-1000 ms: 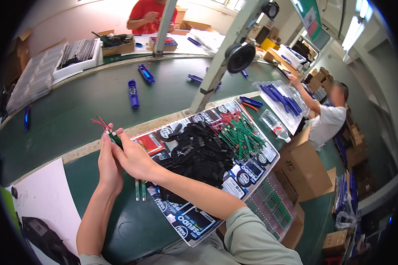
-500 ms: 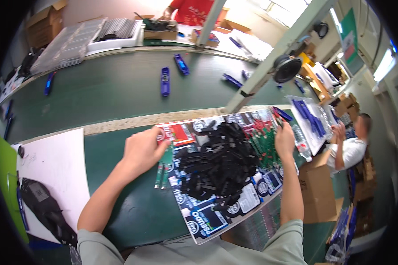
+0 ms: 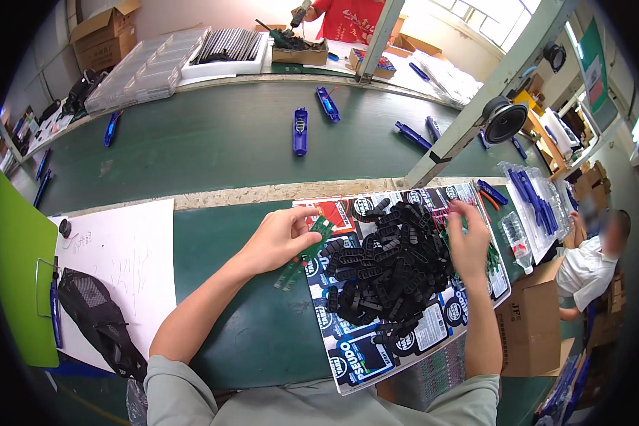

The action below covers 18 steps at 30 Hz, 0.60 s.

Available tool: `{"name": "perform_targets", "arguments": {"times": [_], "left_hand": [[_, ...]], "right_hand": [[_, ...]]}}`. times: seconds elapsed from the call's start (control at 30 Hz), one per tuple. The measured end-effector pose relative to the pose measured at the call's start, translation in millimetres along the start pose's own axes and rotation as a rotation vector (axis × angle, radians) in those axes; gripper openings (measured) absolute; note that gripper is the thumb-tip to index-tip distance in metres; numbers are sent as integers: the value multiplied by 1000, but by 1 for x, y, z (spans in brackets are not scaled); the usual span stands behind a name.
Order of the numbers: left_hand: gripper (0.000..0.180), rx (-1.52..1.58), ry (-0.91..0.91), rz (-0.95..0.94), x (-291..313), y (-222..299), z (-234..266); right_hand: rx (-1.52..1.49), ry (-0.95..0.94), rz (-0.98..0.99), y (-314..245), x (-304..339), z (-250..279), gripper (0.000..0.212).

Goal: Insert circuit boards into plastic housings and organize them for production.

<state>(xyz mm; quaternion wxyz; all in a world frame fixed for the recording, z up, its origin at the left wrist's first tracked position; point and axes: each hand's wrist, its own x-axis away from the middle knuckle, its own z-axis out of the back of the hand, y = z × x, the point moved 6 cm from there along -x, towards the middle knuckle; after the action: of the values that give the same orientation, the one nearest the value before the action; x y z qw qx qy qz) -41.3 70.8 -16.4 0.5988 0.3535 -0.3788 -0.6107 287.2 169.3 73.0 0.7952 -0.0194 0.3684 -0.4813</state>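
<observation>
My left hand point(image 3: 280, 241) is closed, thumb against fingers, on narrow green circuit boards point(image 3: 324, 228). They slant from above the thumb down to the green table, and their lower ends show below the hand. Just right of it, a heap of small black ridged plastic parts point(image 3: 390, 266) lies on a printed board point(image 3: 362, 355). My right hand point(image 3: 468, 241) hovers at the heap's right side, fingers curled but apart, with nothing visible between them. Beneath it, more green circuit boards point(image 3: 492, 259) with red wires are partly hidden by the hand.
Pliers point(image 3: 490, 197) and a clear bottle point(image 3: 516, 241) lie right of the board, near a cardboard box point(image 3: 532, 326). Blue elongated housings point(image 3: 300, 131) rest on the green belt point(image 3: 220, 128) ahead. A black mesh bag point(image 3: 96, 316) is at left. Two other people work nearby.
The whole view has shifted, so the scene sits further right. The boards in my left hand have tilted and rise above the thumb. My right hand has moved left, away from the pliers.
</observation>
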Motion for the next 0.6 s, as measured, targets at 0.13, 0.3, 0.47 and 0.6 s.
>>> {"name": "perform_targets", "arguments": {"times": [0.13, 0.3, 0.47, 0.6], "left_hand": [[28, 617, -8, -101, 6, 18, -6], [26, 545, 118, -245, 13, 22, -1], [32, 502, 336, -410, 17, 36, 6], [40, 709, 240, -272, 22, 43, 0]], "right_hand": [[-669, -477, -95, -93, 26, -68, 39], [-1244, -735, -166, -153, 42, -118, 35], [-1286, -794, -190, -172, 33, -129, 31], [-1070, -645, -37, -175, 29, -144, 10]]}}
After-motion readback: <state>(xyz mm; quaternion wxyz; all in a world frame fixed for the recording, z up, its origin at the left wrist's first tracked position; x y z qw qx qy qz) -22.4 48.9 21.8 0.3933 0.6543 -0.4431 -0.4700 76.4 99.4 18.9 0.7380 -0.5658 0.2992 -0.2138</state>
